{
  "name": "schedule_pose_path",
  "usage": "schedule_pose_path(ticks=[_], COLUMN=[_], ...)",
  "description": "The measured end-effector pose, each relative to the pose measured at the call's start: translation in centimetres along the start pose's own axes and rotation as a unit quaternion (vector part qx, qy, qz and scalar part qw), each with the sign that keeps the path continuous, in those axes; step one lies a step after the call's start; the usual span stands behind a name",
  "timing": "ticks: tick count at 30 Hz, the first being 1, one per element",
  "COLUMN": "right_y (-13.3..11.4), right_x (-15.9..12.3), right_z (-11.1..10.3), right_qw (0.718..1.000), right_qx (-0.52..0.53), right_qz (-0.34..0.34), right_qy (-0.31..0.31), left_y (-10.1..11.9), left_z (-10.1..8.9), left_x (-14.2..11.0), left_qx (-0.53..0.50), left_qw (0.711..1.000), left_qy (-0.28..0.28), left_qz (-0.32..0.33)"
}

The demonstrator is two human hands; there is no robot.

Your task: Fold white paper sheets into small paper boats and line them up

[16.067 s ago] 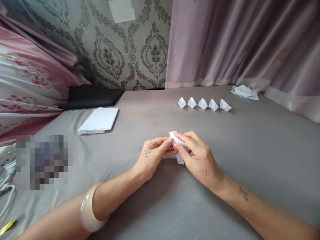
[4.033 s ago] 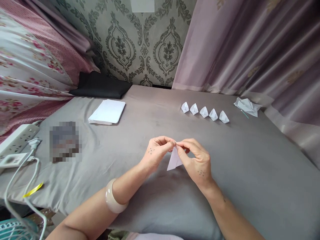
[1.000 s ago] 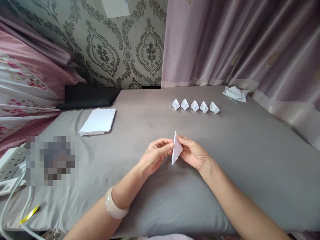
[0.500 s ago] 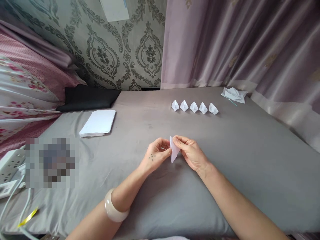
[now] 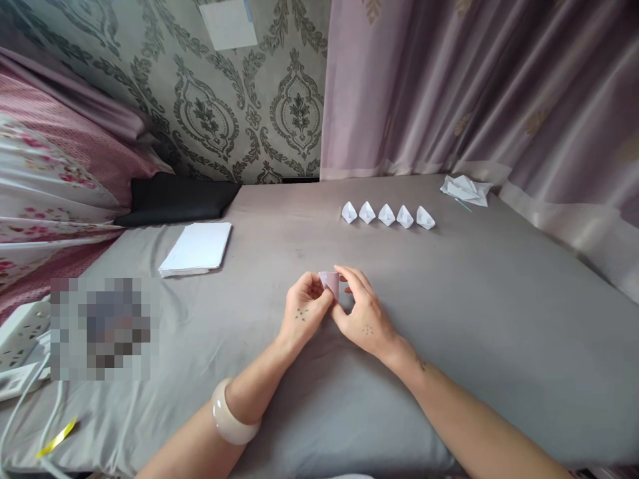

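A small piece of folded paper, pinkish white, is held up between my two hands above the grey cloth. My left hand pinches it from the left, thumb in front and fingers curled behind. On the other side, my right hand has its thumb at the paper's lower edge and its forefinger at the upper right corner. The paper's far side is hidden. Beyond my hands, several white folded paper boats stand in a row.
A stack of white paper lies at the left, before a black folded cloth. More folded white paper sits at the far right. Power strips with cables and a yellow strip are at the left edge.
The paper has turned from a narrow upright point to a wider, flat-topped shape and moved slightly left. My right hand has rotated, its back now showing, and its fingers have spread around the paper.
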State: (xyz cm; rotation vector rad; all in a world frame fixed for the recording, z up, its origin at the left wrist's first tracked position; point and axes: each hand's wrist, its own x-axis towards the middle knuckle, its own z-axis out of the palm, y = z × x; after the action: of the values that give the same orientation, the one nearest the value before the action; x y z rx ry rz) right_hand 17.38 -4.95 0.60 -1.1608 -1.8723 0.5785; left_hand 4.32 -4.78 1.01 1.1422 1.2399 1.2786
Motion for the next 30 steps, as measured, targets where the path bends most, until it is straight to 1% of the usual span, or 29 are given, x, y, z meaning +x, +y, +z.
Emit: schedule_pose_path(ticks=[3, 5, 7, 9, 12, 14, 17, 19, 21, 25, 30], right_y=[-0.2, -0.3, -0.2, -0.1, 0.0, -0.1, -0.4, -0.6, -0.7, -0.9, -1.0], right_x=[-0.2, -0.2, 0.0, 0.1, 0.2, 0.2, 0.0, -0.1, -0.1, 0.1, 0.2], right_z=[0.6, 0.9, 1.0, 1.0, 1.0, 1.0, 1.1, 1.1, 1.1, 0.8, 0.8], right_qw=[0.998, 0.995, 0.992, 0.990, 0.990, 0.991, 0.991, 0.989, 0.985, 0.973, 0.970], right_qx=[-0.054, -0.085, -0.107, -0.122, -0.126, -0.115, -0.103, -0.113, -0.139, -0.193, -0.202], right_qz=[-0.026, -0.032, -0.027, -0.013, -0.005, -0.017, -0.038, -0.041, -0.040, -0.057, -0.094], right_qy=[0.025, 0.048, 0.063, 0.065, 0.068, 0.073, 0.081, 0.083, 0.088, 0.112, 0.101], left_y=[0.2, 0.5, 0.9, 1.1, 1.0, 0.7, 0.1, -0.3, -0.4, 0.0, 0.2], left_z=[0.2, 0.3, 0.3, 0.5, 0.7, 0.7, 0.5, 0.4, 0.3, 0.4, 0.4], left_x=[-0.4, -0.6, -0.7, -0.7, -0.8, -0.7, -0.6, -0.5, -0.4, -0.4, -0.5], left_qx=[0.056, 0.104, 0.141, 0.170, 0.199, 0.197, 0.167, 0.148, 0.119, 0.046, 0.051], left_qw=[0.998, 0.994, 0.989, 0.984, 0.976, 0.976, 0.985, 0.988, 0.991, 0.997, 0.993], left_qy=[0.007, 0.020, 0.029, 0.036, 0.060, 0.064, 0.030, 0.016, 0.018, 0.018, 0.050], left_qz=[0.001, 0.019, 0.037, 0.048, 0.063, 0.061, 0.039, 0.045, 0.061, 0.066, 0.090])
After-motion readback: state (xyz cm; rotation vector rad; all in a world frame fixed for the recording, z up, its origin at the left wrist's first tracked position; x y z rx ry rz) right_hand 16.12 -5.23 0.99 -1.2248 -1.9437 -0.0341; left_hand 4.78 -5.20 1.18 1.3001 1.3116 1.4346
